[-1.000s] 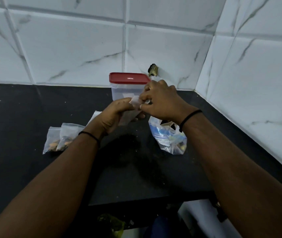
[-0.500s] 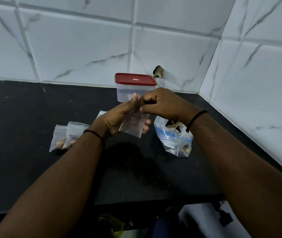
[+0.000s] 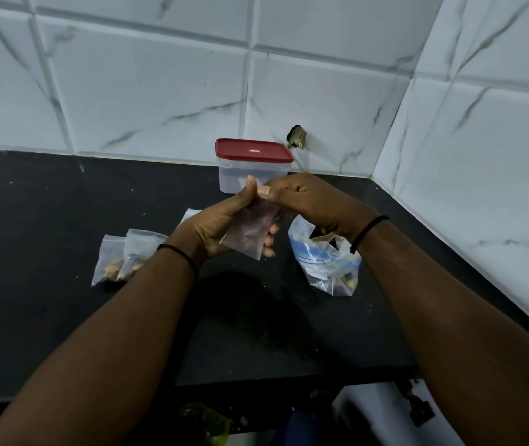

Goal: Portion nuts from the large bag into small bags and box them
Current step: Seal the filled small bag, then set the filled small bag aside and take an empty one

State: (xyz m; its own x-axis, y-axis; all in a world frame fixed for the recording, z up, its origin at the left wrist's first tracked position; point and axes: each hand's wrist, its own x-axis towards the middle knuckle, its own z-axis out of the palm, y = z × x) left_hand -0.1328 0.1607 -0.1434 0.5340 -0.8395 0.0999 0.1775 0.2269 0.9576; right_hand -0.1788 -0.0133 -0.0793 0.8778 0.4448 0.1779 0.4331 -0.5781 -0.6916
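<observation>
Small bag [image 3: 246, 235] now hangs unfolded, both hands' fingers [image 3: 258, 189] pinching its mouth (empty, we judge); filling comes next.

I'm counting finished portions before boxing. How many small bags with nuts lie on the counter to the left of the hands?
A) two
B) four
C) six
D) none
A: two small bags with nuts lie side by side on the black counter left of the left hand, which with the right hand pinches another small bag by its top.
</observation>
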